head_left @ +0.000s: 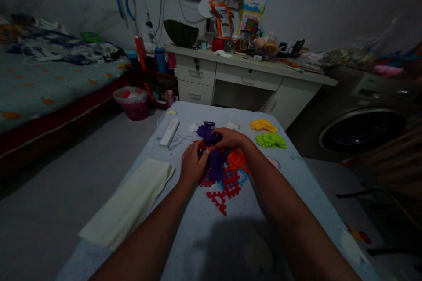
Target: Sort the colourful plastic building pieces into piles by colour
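In the middle of a cloth-covered table lies a pile of toothed plastic building pieces. My right hand (228, 137) is closed on a dark purple building piece (211, 137) at the far side of the pile. My left hand (193, 163) is at the pile's left side, thumb and fingers closed around the edge of a purple piece, partly hidden. More purple pieces (216, 164) lie between the hands, and others sit just beyond (206, 128). Orange pieces (236, 160) are under my right forearm. Red pieces (231, 184) and a red triangular piece (217, 201) lie nearer me.
Yellow pieces (263, 125) and green pieces (271, 140) form heaps at the right. A white box (169, 133) and a folded pale cloth (128, 202) lie left on the table (231, 241). Beyond stand a cluttered desk (247, 65) and a washing machine (356, 109).
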Available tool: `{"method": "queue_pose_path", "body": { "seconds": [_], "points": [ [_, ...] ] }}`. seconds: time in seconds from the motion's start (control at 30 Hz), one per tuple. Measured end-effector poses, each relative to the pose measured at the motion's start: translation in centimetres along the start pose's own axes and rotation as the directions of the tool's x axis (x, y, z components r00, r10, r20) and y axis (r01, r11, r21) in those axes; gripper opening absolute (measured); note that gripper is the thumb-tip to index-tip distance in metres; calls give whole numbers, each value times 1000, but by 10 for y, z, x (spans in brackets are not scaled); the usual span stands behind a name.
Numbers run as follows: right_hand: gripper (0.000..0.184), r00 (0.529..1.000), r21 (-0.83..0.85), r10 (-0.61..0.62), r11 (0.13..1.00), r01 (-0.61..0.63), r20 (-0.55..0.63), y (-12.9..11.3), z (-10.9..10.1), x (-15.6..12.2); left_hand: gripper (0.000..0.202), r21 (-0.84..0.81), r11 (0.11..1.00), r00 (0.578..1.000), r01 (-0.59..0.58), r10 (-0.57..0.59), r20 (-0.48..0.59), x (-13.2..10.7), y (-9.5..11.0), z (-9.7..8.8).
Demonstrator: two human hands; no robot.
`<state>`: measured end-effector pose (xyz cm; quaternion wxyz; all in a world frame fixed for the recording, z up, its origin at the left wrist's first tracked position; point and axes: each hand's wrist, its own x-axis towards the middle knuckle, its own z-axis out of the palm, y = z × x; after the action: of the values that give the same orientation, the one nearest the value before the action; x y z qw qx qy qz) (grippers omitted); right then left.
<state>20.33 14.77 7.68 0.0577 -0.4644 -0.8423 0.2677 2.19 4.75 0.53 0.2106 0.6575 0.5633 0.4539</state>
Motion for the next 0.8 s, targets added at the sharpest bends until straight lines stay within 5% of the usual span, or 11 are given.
{"method": "queue_pose_path", "body": {
  "seconds": [0.27, 0.47, 0.53, 0.63, 0.8],
  "points": [
    [49, 965, 230, -218, 956, 181, 147, -14, -25, -40, 48, -324, 942, 989, 87, -120, -83, -1, 0, -2],
    [36, 986, 6, 67, 998, -67, -149, -21, -24, 24, 44, -393, 915, 978, 93, -158, -135, 2, 1, -4],
    [58, 959, -53, 188, 978, -203, -210, -25, -13, 49, 41, -365, 926, 977, 99, -160, -141, 2, -1, -4],
    [97, 941, -115, 301, 940, -320, -157, -28, 5, 75, 39, -297, 949, 974, 109, -162, -158, 3, -3, -3],
    [74, 967, -248, 253, 935, -254, -36, -25, 16, 87, 39, -235, 964, 971, 121, -165, -173, 3, -6, 0]
  ]
}}
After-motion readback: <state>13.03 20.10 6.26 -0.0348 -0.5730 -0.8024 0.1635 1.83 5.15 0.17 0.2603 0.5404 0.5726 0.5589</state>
